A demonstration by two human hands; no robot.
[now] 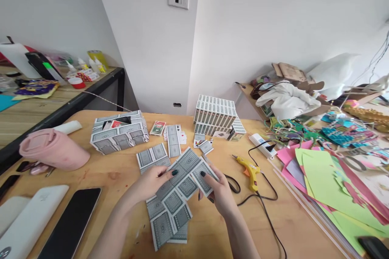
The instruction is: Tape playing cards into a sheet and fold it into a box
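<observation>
My left hand grips the left edge of a panel of overlapping playing cards, thumb on top. My right hand pinches a grey-backed playing card at the panel's right end, thumb on its face and fingers beneath. Whether this card is fixed to the panel I cannot tell. Below the hands, more joined cards spread over the table. Another card piece lies just beyond my left hand. Farther back is a strip of cards.
A box covered in cards stands at the back left, and stacked card boxes at the back centre. On the right lie a yellow glue gun, a power strip and coloured paper. A phone and a pink roll are left.
</observation>
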